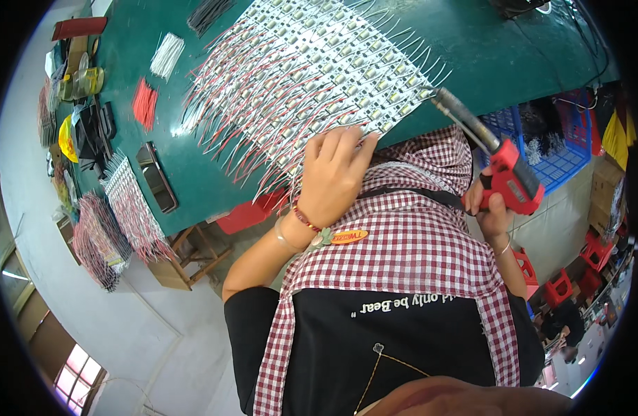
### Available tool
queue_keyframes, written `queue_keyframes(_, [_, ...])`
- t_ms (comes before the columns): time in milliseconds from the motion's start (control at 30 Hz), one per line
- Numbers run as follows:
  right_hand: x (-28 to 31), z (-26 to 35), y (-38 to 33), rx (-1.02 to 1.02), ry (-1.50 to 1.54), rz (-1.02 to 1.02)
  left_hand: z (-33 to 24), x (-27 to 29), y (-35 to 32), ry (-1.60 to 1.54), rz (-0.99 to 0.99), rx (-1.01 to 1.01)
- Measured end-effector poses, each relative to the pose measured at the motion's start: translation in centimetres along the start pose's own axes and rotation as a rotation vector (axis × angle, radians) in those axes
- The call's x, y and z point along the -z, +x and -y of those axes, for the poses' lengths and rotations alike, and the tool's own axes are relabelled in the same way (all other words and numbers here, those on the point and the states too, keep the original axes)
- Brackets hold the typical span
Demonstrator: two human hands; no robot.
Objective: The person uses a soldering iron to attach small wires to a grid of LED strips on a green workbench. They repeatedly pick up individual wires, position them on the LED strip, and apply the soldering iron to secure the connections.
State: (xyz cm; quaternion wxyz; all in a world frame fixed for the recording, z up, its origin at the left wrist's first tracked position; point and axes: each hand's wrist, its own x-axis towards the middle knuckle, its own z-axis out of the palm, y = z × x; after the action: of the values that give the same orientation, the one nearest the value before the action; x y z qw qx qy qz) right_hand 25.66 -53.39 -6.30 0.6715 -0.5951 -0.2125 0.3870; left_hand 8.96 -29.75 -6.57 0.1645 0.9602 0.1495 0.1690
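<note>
A white circuit board panel (319, 66) lies on the green table, covered in rows of small components with red and white wires bristling from it. My left hand (336, 163) rests at the panel's near edge, fingers bent and close together. Whatever lies under those fingertips is hidden. In my right hand (487, 204) is a red soldering gun (514, 179), gripped by its handle. Its long metal barrel points up and left, and the tip is at the panel's right corner; whether it touches cannot be told.
Left on the green table (194, 187) lie red wires (145, 104), white wires (167, 55), dark wires (208, 14) and a phone (156, 177). More wired panels (133, 208) hang over the left edge. A blue crate (551, 163) stands right, near red stools (558, 288).
</note>
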Motion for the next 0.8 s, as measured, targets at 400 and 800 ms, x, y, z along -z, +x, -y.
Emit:
queue_keyframes(400, [0.8, 2.5, 7.3, 0.212, 0.459, -0.153, 0.0, 8.1, -1.2, 0.171, 0.069, 0.036])
queue_keyframes(800, [-1.1, 2.9, 11.2, 0.149, 0.622, -0.032, 22.5, 0.7, 16.0, -0.052, -0.002, 0.411])
